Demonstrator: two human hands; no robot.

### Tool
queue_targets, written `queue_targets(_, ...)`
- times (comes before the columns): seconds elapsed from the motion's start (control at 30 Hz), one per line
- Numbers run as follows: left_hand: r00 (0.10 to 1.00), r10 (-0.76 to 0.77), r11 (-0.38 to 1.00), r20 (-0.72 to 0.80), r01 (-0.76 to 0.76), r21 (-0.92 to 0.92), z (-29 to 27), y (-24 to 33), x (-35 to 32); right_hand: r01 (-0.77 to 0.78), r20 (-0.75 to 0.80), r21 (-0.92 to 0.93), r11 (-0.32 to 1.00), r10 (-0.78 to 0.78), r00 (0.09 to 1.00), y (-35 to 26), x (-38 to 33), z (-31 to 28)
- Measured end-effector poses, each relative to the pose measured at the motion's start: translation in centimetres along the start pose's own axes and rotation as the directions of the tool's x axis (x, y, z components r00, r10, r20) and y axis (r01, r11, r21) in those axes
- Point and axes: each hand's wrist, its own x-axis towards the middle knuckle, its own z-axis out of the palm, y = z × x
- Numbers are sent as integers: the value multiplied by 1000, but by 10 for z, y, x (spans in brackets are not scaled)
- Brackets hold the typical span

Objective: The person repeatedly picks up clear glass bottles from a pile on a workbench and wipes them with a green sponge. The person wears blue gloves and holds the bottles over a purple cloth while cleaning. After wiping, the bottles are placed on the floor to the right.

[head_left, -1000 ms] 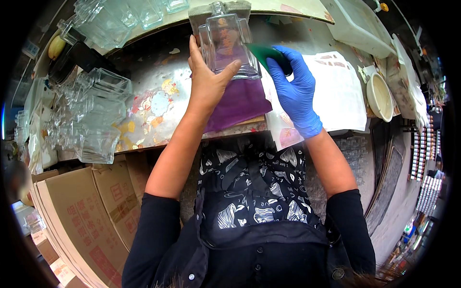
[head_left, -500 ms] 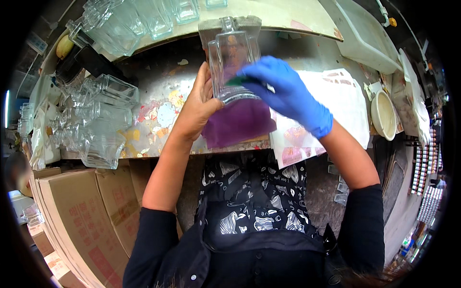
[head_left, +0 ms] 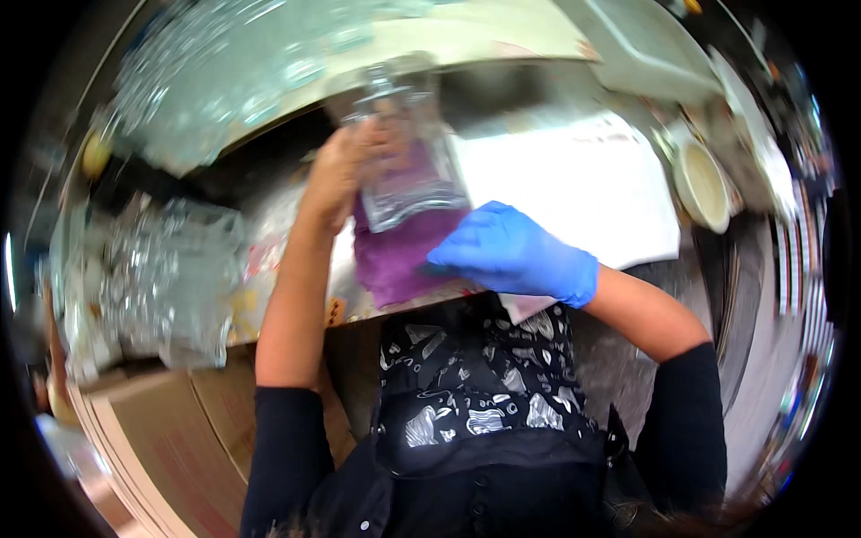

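Note:
My bare left hand (head_left: 354, 166) is closed around the neck and shoulder of a clear square glass bottle (head_left: 417, 197), which lies tilted, its thick base toward me. Under the bottle a purple cloth (head_left: 395, 260) covers the near edge of the workbench. My right hand (head_left: 525, 255), in a blue glove, is just right of the cloth's near part, apart from the bottle. Its fingers are pinched together on a small dark green piece (head_left: 436, 268), mostly hidden and blurred, so its kind cannot be told.
White paper sheets (head_left: 574, 193) lie right of the cloth. Several clear bottles (head_left: 170, 278) rest at the left, more (head_left: 242, 72) on the raised board behind. A pale bowl (head_left: 701, 184) and a white plastic tub (head_left: 628, 45) stand at the right. Cardboard boxes (head_left: 161, 430) are below left.
My right hand has drawn off the bottle's front, down toward me. My left hand has shifted from the bottle's lower side up to its shoulder and neck. The whole view has swung.

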Motion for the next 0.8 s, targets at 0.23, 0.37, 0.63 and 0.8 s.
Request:
queue_targets(0.23,932,352,888,88,-362,283,59,62,-38,-272,-522,580,768,606,600,-13,-5,-78)
queue_targets(0.37,809,253,808,530,-478,344,132,64,-46,-496,-439,384,779,627,644,-84,-88,-144)
queue_targets(0.63,83,-329,885,941,-320,338,352,-70,-108,-615,-402,575,540,841,363,-204,-314,-119)
queue_targets(0.8,175,-149,622,973,-749,230,405,-125,-107,-866,-623,404,293,782,-26,-198,-421,-81)
